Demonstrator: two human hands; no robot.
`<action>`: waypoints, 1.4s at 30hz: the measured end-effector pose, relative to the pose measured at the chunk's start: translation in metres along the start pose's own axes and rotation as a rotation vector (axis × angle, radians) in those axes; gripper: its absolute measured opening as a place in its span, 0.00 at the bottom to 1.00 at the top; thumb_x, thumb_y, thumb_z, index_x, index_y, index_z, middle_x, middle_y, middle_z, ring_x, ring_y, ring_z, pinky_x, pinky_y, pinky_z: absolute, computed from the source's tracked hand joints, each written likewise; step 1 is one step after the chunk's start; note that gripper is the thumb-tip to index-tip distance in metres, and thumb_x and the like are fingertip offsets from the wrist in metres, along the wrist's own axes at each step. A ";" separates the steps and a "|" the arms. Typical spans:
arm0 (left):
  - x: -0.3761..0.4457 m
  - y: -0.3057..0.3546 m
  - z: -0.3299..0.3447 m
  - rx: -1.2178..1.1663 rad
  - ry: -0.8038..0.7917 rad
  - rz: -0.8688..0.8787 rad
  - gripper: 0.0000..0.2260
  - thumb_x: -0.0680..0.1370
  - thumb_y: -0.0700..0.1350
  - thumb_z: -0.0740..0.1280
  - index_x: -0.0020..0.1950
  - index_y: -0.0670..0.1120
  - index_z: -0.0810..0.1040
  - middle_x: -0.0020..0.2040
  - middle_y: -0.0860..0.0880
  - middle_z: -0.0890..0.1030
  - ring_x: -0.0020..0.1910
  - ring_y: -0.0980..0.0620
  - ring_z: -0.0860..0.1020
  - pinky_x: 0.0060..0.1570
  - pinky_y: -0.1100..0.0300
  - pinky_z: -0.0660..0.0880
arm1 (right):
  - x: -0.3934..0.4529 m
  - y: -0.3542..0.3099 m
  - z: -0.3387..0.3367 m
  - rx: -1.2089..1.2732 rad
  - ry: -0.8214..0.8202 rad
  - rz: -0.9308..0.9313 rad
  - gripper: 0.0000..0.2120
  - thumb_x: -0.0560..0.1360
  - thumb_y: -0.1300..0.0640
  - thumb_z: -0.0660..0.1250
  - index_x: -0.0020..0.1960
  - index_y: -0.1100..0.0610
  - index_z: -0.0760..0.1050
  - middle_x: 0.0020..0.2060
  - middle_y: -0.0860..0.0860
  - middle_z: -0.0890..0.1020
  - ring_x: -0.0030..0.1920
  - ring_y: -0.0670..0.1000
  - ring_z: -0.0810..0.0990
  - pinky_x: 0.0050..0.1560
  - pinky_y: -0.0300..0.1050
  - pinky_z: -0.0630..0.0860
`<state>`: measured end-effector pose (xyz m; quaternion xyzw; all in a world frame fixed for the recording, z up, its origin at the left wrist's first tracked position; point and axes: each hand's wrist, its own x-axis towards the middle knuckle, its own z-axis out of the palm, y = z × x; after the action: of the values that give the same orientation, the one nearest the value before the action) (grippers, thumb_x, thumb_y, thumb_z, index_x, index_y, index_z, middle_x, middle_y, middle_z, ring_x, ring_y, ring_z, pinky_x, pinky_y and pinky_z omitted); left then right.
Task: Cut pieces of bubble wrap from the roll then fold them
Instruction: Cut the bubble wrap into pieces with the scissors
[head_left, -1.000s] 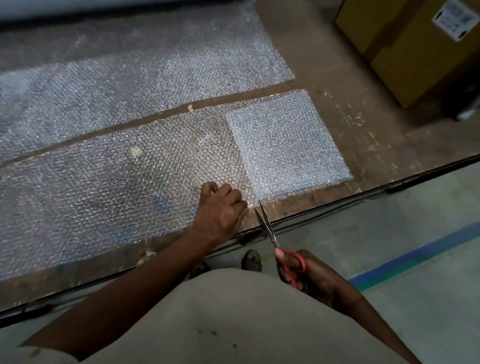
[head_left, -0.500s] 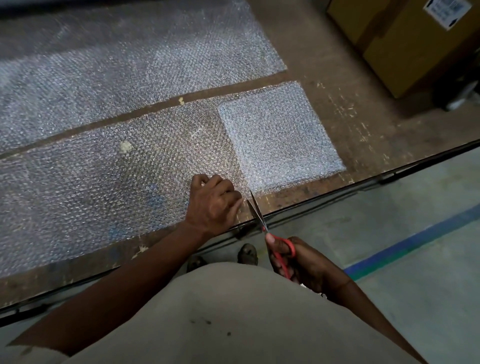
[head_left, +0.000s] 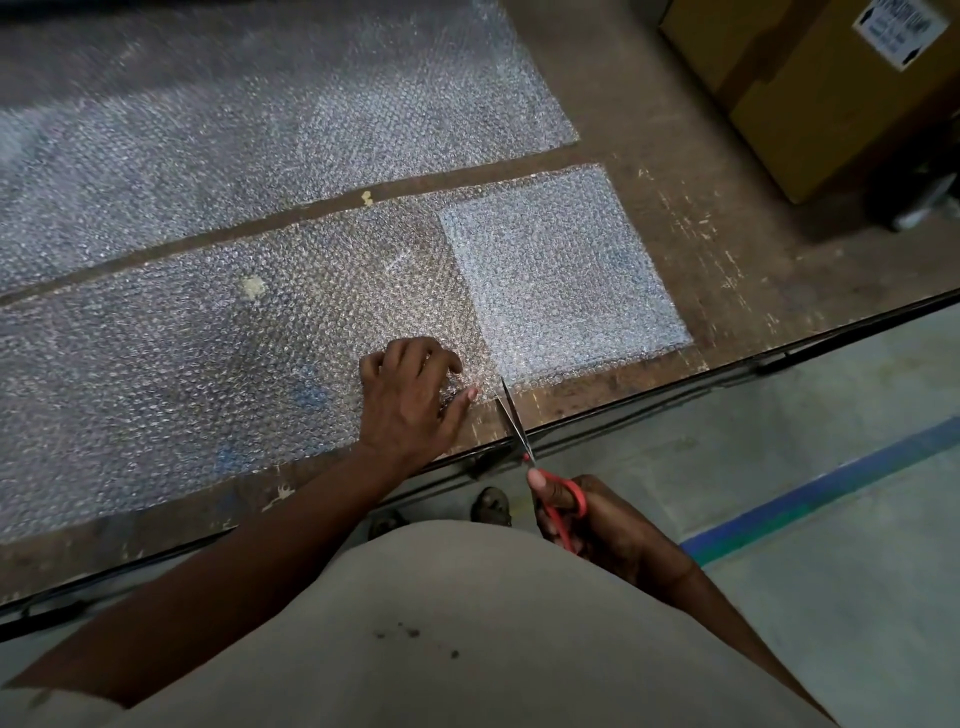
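Note:
A long strip of bubble wrap (head_left: 208, 364) lies flat across the wooden table (head_left: 701, 249). A whiter, folded square of bubble wrap (head_left: 561, 275) lies on the strip's right end. My left hand (head_left: 410, 400) presses on the strip just left of that square, fingers bent. My right hand (head_left: 587, 514) grips red-handled scissors (head_left: 514, 415) below the table edge. Their blades are slightly parted and reach the strip's near edge beside my left thumb.
A second wide sheet of bubble wrap (head_left: 260, 130) covers the far part of the table. Cardboard boxes (head_left: 810, 88) stand at the back right. The grey floor (head_left: 831, 597) carries a blue-green line (head_left: 821, 493). My shoe (head_left: 491, 506) shows under the table edge.
The scissors have moved forward to the strip's near edge. My left hand has shifted a little on the strip, with its thumb stretched toward the blades.

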<state>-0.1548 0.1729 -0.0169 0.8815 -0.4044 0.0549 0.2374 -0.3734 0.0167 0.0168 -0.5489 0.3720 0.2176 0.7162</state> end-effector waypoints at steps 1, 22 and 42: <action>0.001 0.001 0.000 0.004 0.000 -0.008 0.14 0.80 0.60 0.69 0.58 0.52 0.79 0.59 0.52 0.78 0.61 0.47 0.75 0.56 0.48 0.64 | 0.000 0.000 -0.001 0.001 0.000 -0.005 0.34 0.65 0.26 0.78 0.32 0.57 0.76 0.28 0.59 0.74 0.28 0.54 0.68 0.34 0.50 0.59; 0.003 0.003 0.009 0.055 -0.053 -0.063 0.26 0.80 0.64 0.69 0.71 0.50 0.75 0.70 0.48 0.74 0.74 0.45 0.70 0.66 0.43 0.63 | -0.005 -0.027 0.007 -0.102 0.041 0.031 0.29 0.71 0.29 0.73 0.33 0.54 0.73 0.28 0.56 0.75 0.23 0.51 0.72 0.25 0.37 0.65; 0.002 0.004 0.008 0.067 -0.045 -0.066 0.21 0.81 0.66 0.66 0.64 0.52 0.76 0.66 0.49 0.74 0.66 0.45 0.73 0.59 0.45 0.63 | 0.004 -0.038 -0.003 -0.104 0.040 0.092 0.29 0.70 0.30 0.77 0.32 0.53 0.70 0.28 0.54 0.70 0.24 0.51 0.68 0.29 0.39 0.61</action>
<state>-0.1570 0.1660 -0.0216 0.9028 -0.3784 0.0410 0.2002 -0.3440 0.0023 0.0372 -0.5720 0.3991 0.2585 0.6684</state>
